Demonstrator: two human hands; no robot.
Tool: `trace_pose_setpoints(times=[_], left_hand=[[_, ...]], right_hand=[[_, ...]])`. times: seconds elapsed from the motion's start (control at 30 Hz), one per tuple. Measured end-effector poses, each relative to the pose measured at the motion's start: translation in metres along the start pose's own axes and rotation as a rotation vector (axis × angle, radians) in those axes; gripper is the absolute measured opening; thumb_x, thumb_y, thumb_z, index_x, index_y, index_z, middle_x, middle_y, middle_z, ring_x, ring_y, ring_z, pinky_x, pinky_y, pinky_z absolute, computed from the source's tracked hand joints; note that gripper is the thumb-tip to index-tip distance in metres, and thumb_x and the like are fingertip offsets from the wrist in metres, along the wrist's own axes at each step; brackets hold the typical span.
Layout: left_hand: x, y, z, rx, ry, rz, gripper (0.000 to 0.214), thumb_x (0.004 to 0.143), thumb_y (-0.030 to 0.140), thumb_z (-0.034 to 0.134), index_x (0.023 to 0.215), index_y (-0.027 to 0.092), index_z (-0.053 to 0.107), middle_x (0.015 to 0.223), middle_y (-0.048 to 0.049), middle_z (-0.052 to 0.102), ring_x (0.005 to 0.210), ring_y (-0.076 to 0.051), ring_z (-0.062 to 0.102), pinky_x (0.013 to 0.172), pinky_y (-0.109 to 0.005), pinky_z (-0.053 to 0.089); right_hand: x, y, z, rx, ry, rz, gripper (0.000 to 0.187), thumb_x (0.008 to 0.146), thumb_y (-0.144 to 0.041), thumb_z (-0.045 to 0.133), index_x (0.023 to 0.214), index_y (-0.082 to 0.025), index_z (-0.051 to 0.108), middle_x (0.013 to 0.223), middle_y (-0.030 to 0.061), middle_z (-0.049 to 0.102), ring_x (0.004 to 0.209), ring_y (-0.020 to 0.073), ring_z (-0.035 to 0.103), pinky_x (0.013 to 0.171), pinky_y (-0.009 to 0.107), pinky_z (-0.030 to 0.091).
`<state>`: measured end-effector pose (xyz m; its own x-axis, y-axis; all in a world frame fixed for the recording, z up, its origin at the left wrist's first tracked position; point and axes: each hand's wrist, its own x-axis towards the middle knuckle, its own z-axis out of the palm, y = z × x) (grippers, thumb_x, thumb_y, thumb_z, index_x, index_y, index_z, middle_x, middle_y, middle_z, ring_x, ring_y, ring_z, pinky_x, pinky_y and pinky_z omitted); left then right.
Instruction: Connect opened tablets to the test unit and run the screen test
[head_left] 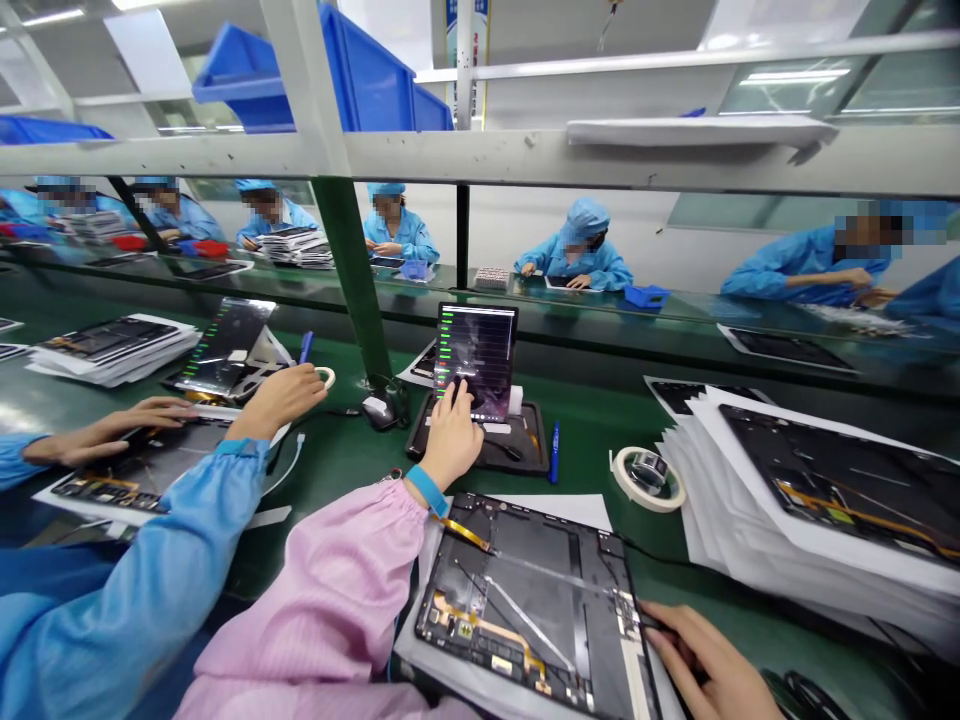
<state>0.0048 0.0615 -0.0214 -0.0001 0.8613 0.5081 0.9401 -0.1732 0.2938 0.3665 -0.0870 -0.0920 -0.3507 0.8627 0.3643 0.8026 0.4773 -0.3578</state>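
Observation:
My left hand, in a pink sleeve with a blue wristband, reaches forward with its fingertips on a lit tablet screen. Green and red labels line the left side of that screen, which leans upright in a black tray. Below lies an opened tablet housing on white sheets, its boards, orange flex cables and metal strips exposed. At its right edge, my right hand is closed, thumb and forefinger around something small and dark that is mostly hidden. An orange flex cable sticks out near my left wrist.
A tall stack of housings and paper stands at right, beside a tape roll. A blue marker and a mouse lie farther in. A co-worker's blue sleeve is close on my left. A green post rises ahead.

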Motion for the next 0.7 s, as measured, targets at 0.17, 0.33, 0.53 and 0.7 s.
trace_pose_setpoints(times=[0.17,0.33,0.53,0.7], left_hand=[[0.020,0.005,0.002,0.017,0.041,0.020,0.050,0.078,0.013,0.044,0.128,0.007,0.043,0.145,-0.0172,0.038,0.140,-0.029,0.021,0.109,-0.045,0.028],[0.036,0.003,0.009,0.041,0.042,0.033,0.049,0.076,0.012,0.045,0.125,0.006,0.046,0.145,-0.0175,0.038,0.140,-0.031,0.021,0.111,-0.047,0.027],[0.035,0.013,0.001,0.066,0.057,0.043,0.052,0.077,0.013,0.044,0.129,0.005,0.044,0.145,-0.0181,0.039,0.141,-0.030,0.020,0.111,-0.047,0.025],[0.040,0.016,0.002,0.078,0.044,0.043,0.047,0.078,0.013,0.044,0.124,0.006,0.048,0.148,-0.0178,0.033,0.141,-0.030,0.019,0.111,-0.049,0.025]], right_hand=[[0.000,0.002,0.001,0.022,-0.007,0.008,0.029,0.088,-0.041,0.053,0.107,-0.023,0.065,0.098,0.0054,0.069,0.087,0.0164,0.067,0.076,0.020,0.055],[0.001,-0.002,-0.001,0.041,-0.010,0.011,0.027,0.088,-0.040,0.052,0.106,-0.023,0.065,0.096,0.0049,0.068,0.087,0.0157,0.066,0.077,0.021,0.054],[0.003,-0.009,-0.004,0.050,-0.022,0.023,0.027,0.089,-0.040,0.051,0.107,-0.024,0.064,0.093,0.0041,0.067,0.079,0.0136,0.065,0.071,0.019,0.053],[0.004,-0.014,-0.006,0.038,-0.012,0.003,0.028,0.090,-0.039,0.050,0.110,-0.024,0.064,0.092,0.0046,0.067,0.082,0.0152,0.065,0.073,0.022,0.054]])
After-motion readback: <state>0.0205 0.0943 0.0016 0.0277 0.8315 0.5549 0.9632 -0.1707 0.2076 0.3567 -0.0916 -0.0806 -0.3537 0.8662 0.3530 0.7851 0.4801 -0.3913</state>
